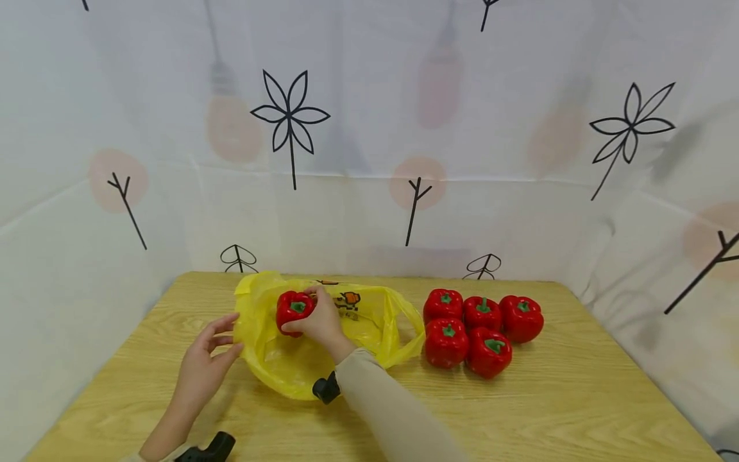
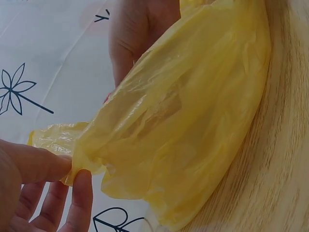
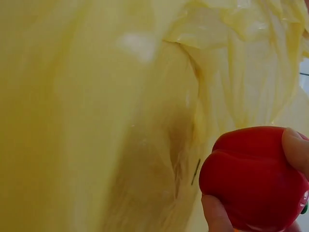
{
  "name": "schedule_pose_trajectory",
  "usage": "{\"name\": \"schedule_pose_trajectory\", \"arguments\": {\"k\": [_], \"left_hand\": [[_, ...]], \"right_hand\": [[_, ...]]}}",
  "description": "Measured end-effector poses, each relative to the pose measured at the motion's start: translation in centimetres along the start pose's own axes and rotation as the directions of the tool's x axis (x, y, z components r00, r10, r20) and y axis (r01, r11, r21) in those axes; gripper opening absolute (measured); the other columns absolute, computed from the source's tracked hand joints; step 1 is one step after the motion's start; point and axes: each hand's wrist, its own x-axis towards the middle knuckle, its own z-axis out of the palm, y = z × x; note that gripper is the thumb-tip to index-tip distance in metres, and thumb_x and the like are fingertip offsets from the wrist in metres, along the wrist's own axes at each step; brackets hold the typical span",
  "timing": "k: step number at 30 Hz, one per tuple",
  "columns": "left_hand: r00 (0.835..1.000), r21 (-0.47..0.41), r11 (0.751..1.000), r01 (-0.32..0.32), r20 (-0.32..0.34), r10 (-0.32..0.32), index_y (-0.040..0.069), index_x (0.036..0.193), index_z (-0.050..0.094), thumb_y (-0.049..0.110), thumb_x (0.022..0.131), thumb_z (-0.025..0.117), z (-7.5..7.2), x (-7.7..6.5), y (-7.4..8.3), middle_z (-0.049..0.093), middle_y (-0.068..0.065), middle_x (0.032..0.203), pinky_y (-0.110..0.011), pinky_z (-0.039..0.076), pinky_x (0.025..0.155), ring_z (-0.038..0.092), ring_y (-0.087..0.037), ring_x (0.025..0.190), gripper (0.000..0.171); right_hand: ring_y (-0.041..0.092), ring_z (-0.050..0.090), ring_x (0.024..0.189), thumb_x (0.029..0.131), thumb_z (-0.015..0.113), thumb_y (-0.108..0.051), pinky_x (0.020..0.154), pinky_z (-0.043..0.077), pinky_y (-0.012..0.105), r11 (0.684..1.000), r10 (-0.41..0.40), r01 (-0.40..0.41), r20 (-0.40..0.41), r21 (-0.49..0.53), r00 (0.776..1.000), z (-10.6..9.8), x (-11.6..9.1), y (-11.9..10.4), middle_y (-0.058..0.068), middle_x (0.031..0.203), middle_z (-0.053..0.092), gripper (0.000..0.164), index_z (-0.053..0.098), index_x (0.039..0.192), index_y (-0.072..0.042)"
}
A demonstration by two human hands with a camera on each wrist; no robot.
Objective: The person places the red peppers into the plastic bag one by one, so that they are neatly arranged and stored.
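A yellow plastic bag (image 1: 288, 375) lies on the table with its mouth spread wide. My left hand (image 1: 208, 359) pinches the bag's left edge between thumb and finger; the left wrist view shows the thin film (image 2: 183, 111) stretching away from that grip. My right hand (image 1: 320, 321) holds a red bell pepper (image 1: 294, 311) with a green stem, over the bag's opening. In the right wrist view, thumb and fingers grip the pepper (image 3: 253, 179) from its sides, with yellow film behind it.
Several more red bell peppers (image 1: 447, 343) stand grouped just right of the bag on the wooden table (image 1: 554, 398). A white cloth (image 1: 369, 218) with plant drawings hangs behind the table.
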Motion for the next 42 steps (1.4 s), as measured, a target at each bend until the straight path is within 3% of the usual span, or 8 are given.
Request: {"name": "schedule_pose_trajectory", "arguments": {"k": [16,26,42], "left_hand": [[1.000,-0.007,1.000,0.010,0.012,-0.010,0.007,0.128,0.052,0.001,0.086,0.065,0.0,0.1,0.0,0.053,-0.011,0.116,-0.018,0.050,0.067,0.052,-0.001,0.087,0.045],[1.000,-0.012,1.000,-0.002,0.009,0.002,0.006,0.128,0.052,0.001,0.085,0.065,0.0,0.1,0.1,0.053,-0.012,0.116,-0.017,0.050,0.068,0.052,-0.001,0.087,0.045],[1.000,-0.012,1.000,-0.006,0.001,0.006,0.006,0.128,0.052,0.001,0.085,0.066,-0.1,0.1,-0.2,0.053,-0.012,0.115,-0.017,0.050,0.068,0.053,-0.002,0.087,0.045]], "right_hand": [[0.028,0.048,0.110,0.062,0.088,-0.016,0.087,0.048,0.043,0.998,0.003,-0.001,0.033,-0.062,0.999,0.3,0.2,1.3,0.007,0.120,0.050,0.070,0.048,0.119,-0.013],[0.025,0.050,0.105,0.065,0.085,-0.010,0.087,0.048,0.041,1.000,-0.004,0.007,0.107,-0.027,0.994,-0.4,0.0,1.3,0.007,0.119,0.050,0.067,0.050,0.123,-0.013],[0.031,0.052,0.104,0.069,0.082,-0.005,0.083,0.050,0.038,0.998,-0.003,-0.006,0.132,0.068,0.991,-2.2,-0.7,1.0,0.014,0.123,0.049,0.062,0.051,0.122,-0.009]]}}
